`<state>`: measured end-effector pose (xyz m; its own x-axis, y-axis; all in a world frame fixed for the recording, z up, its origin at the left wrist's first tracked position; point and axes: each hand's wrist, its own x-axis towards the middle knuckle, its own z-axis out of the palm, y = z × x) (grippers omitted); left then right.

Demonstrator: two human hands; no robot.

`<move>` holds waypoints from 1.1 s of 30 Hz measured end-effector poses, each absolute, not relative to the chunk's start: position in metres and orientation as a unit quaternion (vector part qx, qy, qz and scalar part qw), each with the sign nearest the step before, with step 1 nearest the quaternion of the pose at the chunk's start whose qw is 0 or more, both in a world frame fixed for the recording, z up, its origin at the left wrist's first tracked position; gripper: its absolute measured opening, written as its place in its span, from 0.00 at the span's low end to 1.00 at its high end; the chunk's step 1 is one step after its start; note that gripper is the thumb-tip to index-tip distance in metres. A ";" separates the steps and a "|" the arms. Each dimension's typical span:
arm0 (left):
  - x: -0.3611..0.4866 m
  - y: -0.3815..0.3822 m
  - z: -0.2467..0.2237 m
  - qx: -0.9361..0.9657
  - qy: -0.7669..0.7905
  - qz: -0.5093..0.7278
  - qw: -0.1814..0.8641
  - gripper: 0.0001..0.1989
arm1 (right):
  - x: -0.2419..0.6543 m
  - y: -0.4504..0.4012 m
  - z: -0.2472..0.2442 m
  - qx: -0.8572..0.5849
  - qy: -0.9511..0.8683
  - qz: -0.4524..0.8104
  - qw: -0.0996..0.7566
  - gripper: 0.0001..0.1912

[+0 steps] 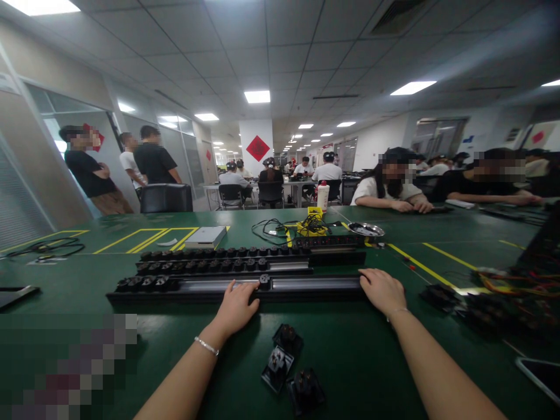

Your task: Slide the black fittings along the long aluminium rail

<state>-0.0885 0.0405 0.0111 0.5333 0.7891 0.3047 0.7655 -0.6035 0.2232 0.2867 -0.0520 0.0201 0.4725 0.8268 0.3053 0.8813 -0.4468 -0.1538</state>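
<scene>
Three loose blocks (277,364) of black plastic, squarish and fitted with metal prongs, lie nearest on the smooth, faintly glossy green tabletop (196,373). Beyond them stretches a long black rail (321,284) with a silvery-grey channel, rounded black sockets (149,283) clustered at its left end and a single socket (264,282) near mid-length. The left hand (236,304), a pale bracelet (206,346) at its wrist, rests bent-fingered on the rail beside that socket; whether its grip holds anything cannot be told. The right hand (385,293) curls over the rail's right end, how firmly its grip closes being hidden. Behind runs a knobbly row of similar black pieces (236,253).
</scene>
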 end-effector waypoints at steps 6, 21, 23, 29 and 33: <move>-0.086 0.041 0.012 0.873 0.448 0.187 0.040 0.20 | 0.286 -0.052 0.019 -0.846 -0.502 -0.095 0.151 0.24; -0.084 0.039 0.015 0.874 0.454 0.169 0.022 0.21 | 0.286 -0.052 0.019 -0.844 -0.504 -0.098 0.155 0.24; -0.084 0.039 0.015 0.875 0.455 0.167 0.021 0.21 | 0.285 -0.052 0.018 -0.844 -0.502 -0.100 0.159 0.23; -0.083 0.038 0.015 0.873 0.456 0.169 0.020 0.22 | 0.285 -0.052 0.019 -0.845 -0.502 -0.094 0.160 0.23; -0.082 0.037 0.015 0.871 0.459 0.174 0.017 0.22 | 0.282 -0.049 0.020 -0.848 -0.497 -0.093 0.159 0.23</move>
<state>-0.0818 0.0371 0.0154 0.5187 0.8053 0.2870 0.7933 -0.5785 0.1897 0.2820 -0.0490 0.0198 0.4880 0.8138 0.3157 0.8729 -0.4547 -0.1772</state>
